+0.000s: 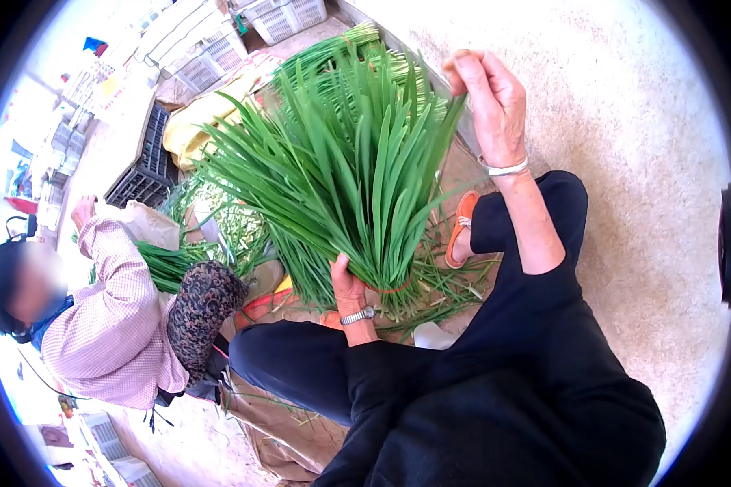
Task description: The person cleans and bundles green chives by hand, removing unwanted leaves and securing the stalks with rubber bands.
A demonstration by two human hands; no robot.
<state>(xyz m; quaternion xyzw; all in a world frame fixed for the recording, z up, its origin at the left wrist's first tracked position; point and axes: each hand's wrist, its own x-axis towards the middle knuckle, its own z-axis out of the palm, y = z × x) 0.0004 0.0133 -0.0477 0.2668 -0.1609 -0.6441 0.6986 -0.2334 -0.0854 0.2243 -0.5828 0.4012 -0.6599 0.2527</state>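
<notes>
A large bundle of garlic chives (357, 170), with long flat green leaves fanned upward, stands in front of me. Near its base runs a red band (390, 288). My left hand (348, 286), with a watch on the wrist, is closed around the lower left side of the stems; some of its fingers are hidden behind them. Raised at the upper right, my right hand (495, 97) has its fingers bent together. Blurred leaf tips run up to these fingers, and they appear pinched there.
More chive bundles (333, 53) lie behind. Loose trimmings (439, 296) litter the floor by my orange shoe (463, 215). A co-worker in a checked shirt (110, 316) sits at left near other greens (158, 264). Black crates (150, 154) and white crates (211, 61) stand farther back.
</notes>
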